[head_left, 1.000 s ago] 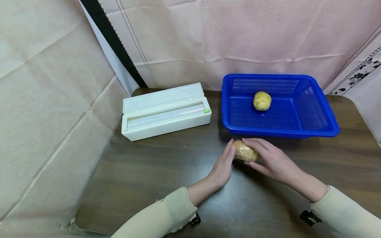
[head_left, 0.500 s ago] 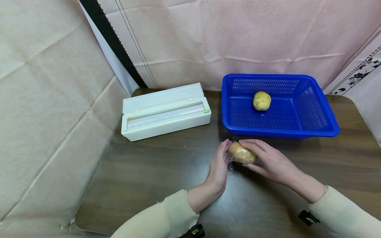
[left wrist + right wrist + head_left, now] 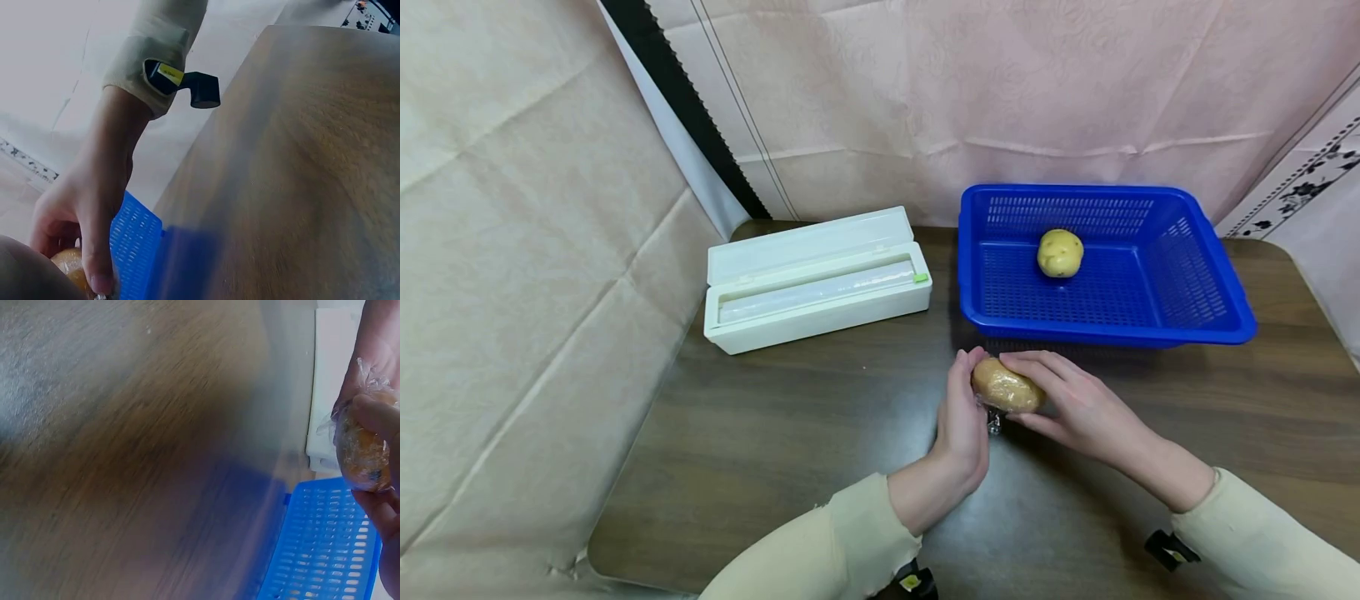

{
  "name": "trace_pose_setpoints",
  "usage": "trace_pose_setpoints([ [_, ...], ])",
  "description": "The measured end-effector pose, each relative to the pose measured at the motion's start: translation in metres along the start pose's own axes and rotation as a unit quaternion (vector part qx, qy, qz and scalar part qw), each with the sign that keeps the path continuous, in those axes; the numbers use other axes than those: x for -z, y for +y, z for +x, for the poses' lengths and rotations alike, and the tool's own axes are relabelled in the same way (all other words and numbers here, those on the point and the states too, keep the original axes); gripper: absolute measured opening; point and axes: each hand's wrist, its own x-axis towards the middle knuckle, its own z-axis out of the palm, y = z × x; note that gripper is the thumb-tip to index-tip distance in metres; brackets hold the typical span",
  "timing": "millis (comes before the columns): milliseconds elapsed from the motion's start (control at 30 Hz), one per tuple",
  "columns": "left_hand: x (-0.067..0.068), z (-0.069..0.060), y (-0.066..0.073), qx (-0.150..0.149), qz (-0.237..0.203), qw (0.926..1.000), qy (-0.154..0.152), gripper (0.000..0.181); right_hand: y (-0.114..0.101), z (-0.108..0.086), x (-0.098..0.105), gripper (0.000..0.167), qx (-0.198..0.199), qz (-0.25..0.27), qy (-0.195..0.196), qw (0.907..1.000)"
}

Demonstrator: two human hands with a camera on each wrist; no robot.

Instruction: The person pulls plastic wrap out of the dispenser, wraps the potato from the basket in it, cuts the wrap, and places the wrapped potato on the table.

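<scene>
A potato wrapped in cling film (image 3: 1006, 387) is held above the table, just in front of the blue basket. My right hand (image 3: 1078, 408) grips it from the right, fingers over the top and thumb on the near side. Against its left end lies the palm side of my left hand (image 3: 961, 429), with the fingers fairly straight. Loose, crumpled film (image 3: 369, 378) sticks out at the end facing the left palm in the right wrist view. In the left wrist view the wrapped potato (image 3: 70, 262) is partly hidden by the hands.
Behind the hands stands a blue plastic basket (image 3: 1108, 332) with one bare potato (image 3: 1060, 253) in it. A white cling film box (image 3: 820, 329), lid raised and roll inside, stands at the left on the wooden table (image 3: 760, 450). Cloth hangs behind the table.
The right hand and wrapped potato have shifted slightly left. My left hand has turned more upright, its palm toward the potato's end, and its wrist has lately moved right.
</scene>
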Motion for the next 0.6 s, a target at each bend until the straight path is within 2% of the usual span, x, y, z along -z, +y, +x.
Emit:
trace_pose_setpoints([
  [200, 0.0047, 0.0035, 0.0001, -0.002, -0.013, 0.9998, -0.016, 0.069, 0.0033, -0.0021, -0.0008, 0.069, 0.001, 0.003, 0.016, 0.9999],
  [367, 0.0028, 0.0050, 0.0005, 0.017, -0.043, 0.9988, -0.018, 0.069, 0.0023, -0.0015, -0.0021, 0.070, 0.002, -0.016, -0.006, 0.9998],
  [600, -0.0049, 0.0088, 0.0028, 0.031, -0.091, 0.9950, 0.026, 0.066, -0.0019, -0.0017, -0.0058, 0.071, 0.005, -0.017, -0.012, 0.9998],
])
